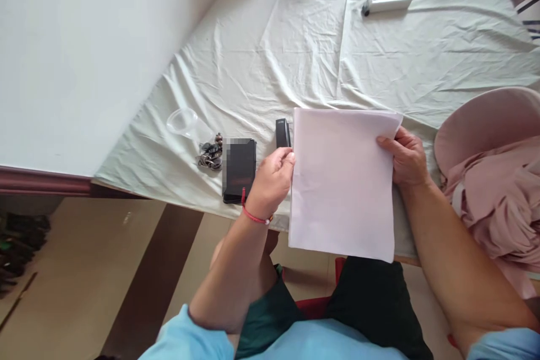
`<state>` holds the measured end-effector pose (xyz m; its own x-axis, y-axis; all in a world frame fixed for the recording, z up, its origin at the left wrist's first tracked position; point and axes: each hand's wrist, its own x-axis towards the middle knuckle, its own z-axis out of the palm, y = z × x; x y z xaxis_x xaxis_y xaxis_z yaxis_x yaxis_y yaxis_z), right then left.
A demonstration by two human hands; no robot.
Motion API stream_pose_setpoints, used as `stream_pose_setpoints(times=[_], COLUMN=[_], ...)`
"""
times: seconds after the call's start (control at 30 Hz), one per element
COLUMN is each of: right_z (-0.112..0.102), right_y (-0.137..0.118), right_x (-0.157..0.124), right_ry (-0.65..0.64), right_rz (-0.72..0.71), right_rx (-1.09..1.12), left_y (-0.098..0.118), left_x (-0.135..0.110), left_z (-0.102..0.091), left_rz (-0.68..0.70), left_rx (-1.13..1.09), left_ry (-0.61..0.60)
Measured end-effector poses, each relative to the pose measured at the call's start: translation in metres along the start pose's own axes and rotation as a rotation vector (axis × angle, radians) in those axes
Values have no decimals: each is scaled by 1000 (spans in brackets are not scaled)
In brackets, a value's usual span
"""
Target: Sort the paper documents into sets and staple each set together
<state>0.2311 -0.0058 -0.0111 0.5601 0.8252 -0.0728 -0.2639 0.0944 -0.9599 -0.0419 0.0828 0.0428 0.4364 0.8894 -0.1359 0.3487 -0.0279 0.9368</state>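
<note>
A stack of white paper sheets (343,185) is held over the front edge of the table. My right hand (409,156) grips its right side near the top corner, thumb on top and fingers behind. At the left edge, the fingers of my left hand (276,177) are pinched together against the paper; a red string bracelet circles that wrist. Just beyond my left hand lies a black stapler (282,133), partly hidden by the hand and the sheets. A black phone (240,166) rests left of that hand.
Keys (211,156) and a clear plastic cup (183,122) lie left of the phone. Pink fabric (502,197) is heaped at the right. A white cylinder-like object (388,1) sits farther back on the cloth-covered table (304,45). A white wall (84,56) borders the left.
</note>
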Motion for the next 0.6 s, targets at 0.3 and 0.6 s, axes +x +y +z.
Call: stream_pose_setpoints(times=[0.3, 0.6], right_z=[3, -5], right_y=[-11, -14], right_x=[-3, 0], right_ry=[122, 242], right_rz=[48, 41], right_rx=[-18, -106], left_y=[-19, -24], left_x=[25, 17], left_z=[46, 49], left_rz=[-96, -296], left_rx=[-237, -674], left_ry=[-12, -27])
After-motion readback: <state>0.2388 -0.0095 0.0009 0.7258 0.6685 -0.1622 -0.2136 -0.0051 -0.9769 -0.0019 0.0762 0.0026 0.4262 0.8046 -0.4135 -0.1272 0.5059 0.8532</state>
